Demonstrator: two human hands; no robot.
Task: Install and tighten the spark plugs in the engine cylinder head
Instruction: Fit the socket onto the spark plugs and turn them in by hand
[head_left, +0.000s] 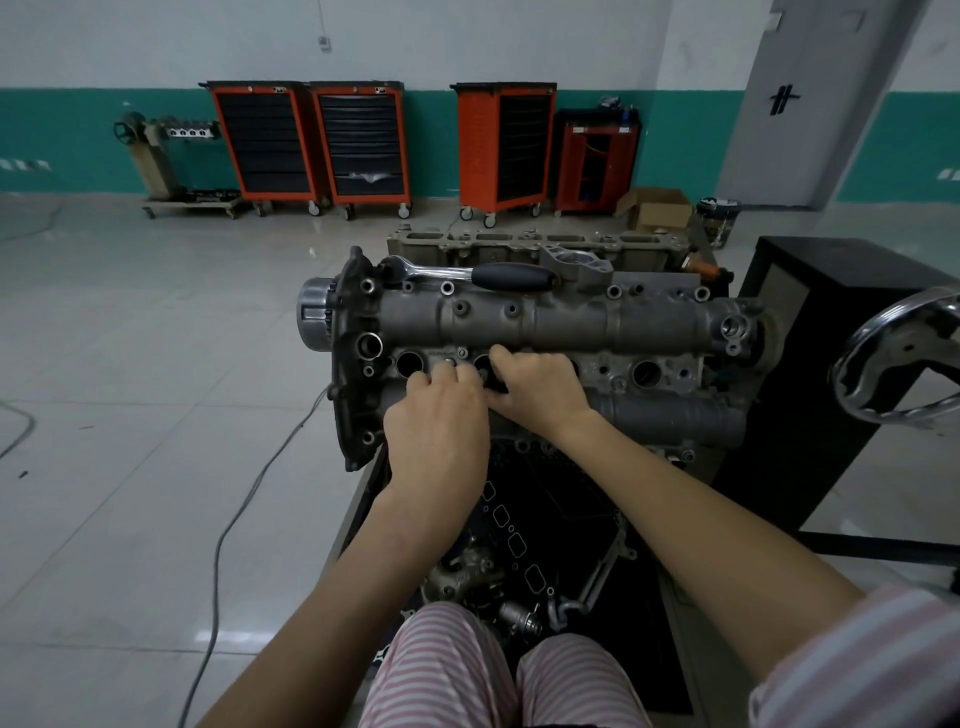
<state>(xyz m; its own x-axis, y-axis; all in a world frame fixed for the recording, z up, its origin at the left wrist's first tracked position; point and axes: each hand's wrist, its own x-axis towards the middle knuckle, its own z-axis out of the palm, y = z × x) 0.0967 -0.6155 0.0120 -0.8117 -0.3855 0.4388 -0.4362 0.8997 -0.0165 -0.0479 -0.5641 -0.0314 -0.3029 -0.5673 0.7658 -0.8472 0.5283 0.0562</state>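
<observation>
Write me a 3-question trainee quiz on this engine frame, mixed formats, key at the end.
1. True or false: the ratchet wrench is in the person's right hand.
2. Multiple choice: where do both hands meet? A) at the round hub on the head's left end B) at the second plug well from the left C) at the chrome handwheel
3. Fill in: the leftmost plug well on the cylinder head looks ____ (open/covered).

Key: 1 false, it lies on top of the head; 2 B, left hand and right hand together there; 3 open.
</observation>
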